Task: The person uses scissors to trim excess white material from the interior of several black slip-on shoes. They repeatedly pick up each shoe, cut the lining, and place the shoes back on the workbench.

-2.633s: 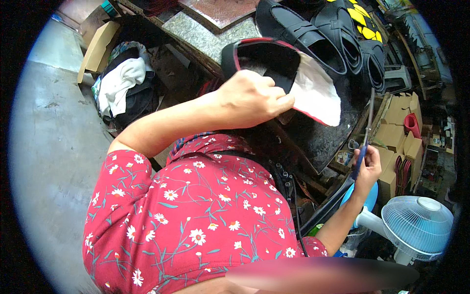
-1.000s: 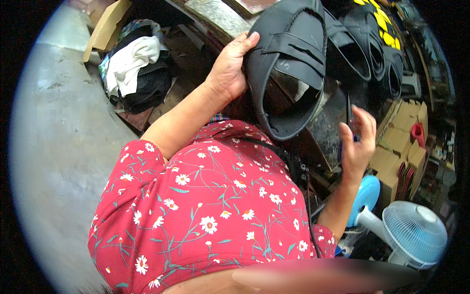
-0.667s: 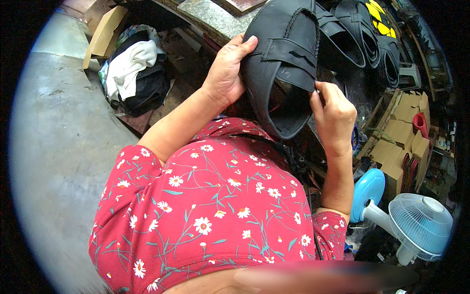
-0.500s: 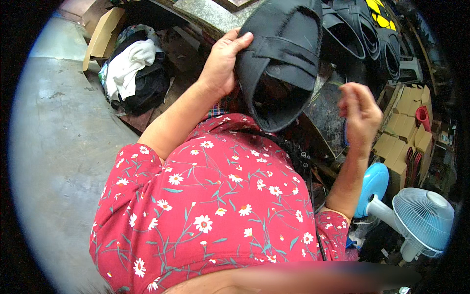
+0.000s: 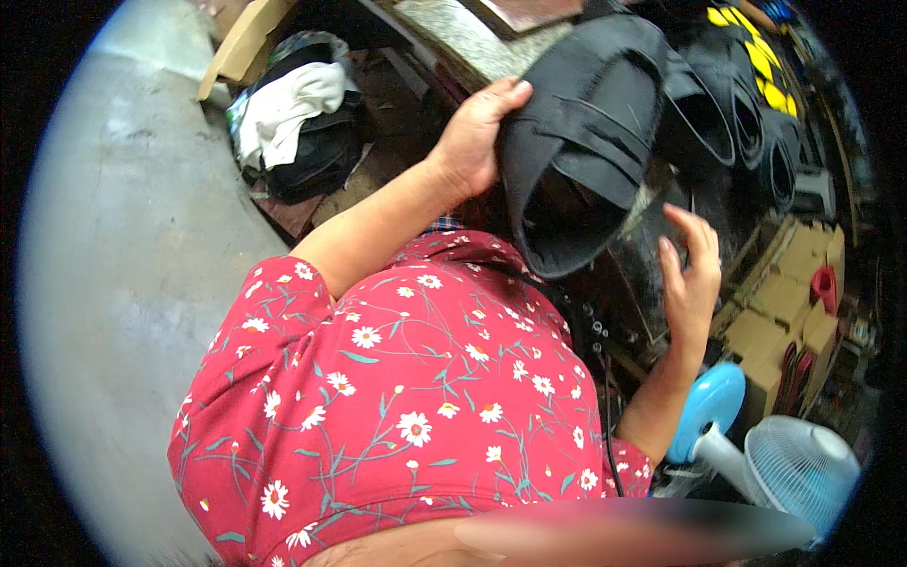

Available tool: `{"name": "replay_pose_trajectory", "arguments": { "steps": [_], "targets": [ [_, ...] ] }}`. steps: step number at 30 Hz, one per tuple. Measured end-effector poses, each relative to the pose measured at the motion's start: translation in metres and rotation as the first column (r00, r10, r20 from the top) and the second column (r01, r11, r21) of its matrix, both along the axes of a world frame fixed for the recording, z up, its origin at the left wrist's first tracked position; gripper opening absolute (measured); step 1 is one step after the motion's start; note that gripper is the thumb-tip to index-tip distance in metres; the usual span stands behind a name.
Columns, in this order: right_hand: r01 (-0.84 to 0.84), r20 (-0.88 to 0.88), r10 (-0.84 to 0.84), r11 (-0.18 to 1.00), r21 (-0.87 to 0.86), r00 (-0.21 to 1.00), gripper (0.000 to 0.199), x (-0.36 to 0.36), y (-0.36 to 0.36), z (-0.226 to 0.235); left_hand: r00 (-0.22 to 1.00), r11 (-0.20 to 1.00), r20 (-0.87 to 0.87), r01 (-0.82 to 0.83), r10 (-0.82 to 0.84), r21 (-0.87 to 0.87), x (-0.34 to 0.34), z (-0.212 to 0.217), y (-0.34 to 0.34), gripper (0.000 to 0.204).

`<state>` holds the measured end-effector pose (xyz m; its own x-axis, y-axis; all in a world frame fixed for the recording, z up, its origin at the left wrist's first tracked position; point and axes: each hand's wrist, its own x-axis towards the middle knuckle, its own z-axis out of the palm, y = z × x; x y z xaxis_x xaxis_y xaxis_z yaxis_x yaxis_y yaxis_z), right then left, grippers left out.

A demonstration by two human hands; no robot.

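My left hand (image 5: 477,137) grips a black leather shoe upper (image 5: 588,118) by its left edge, the thumb lying on top and the other fingers hidden beneath. A strap crosses the upper, and its wide opening faces toward me. My right hand (image 5: 693,269) is raised just to the right of that opening, apart from it. Its fingers are partly bent and spread, with nothing visible in them. Beyond the held piece, more black shoe uppers (image 5: 704,104) stand in a row.
A stone-like worktop (image 5: 444,33) lies at the far side. On the left, a white cloth (image 5: 288,109) tops a dark bundle beside a cardboard box (image 5: 241,52). Cardboard boxes (image 5: 779,298) and a blue fan (image 5: 803,468) are at the right. Yellow pieces (image 5: 761,61) sit behind the uppers.
The view has shifted, so the surroundings sit further right and lower. My right hand's fingers, curled together before, have opened out. My left hand still grips the shoe upper.
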<state>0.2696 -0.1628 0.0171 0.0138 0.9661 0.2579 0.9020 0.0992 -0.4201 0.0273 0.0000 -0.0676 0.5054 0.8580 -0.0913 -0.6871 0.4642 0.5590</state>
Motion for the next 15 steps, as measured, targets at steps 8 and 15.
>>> {"name": "replay_pose_trajectory", "arguments": {
  "steps": [8,15],
  "targets": [
    [0.072,-0.008,-0.073,0.996,-0.044,0.997,0.026,-0.005,-0.017,0.004,0.978,0.991,0.161,-0.128,0.133,-0.036,-0.024,0.028,0.007,0.032],
    [0.158,0.103,-0.186,0.959,0.236,0.977,0.04,0.047,0.023,0.023,0.958,0.945,0.04,-0.271,0.283,-0.183,-0.03,0.0,0.035,0.028]
  ]
}}
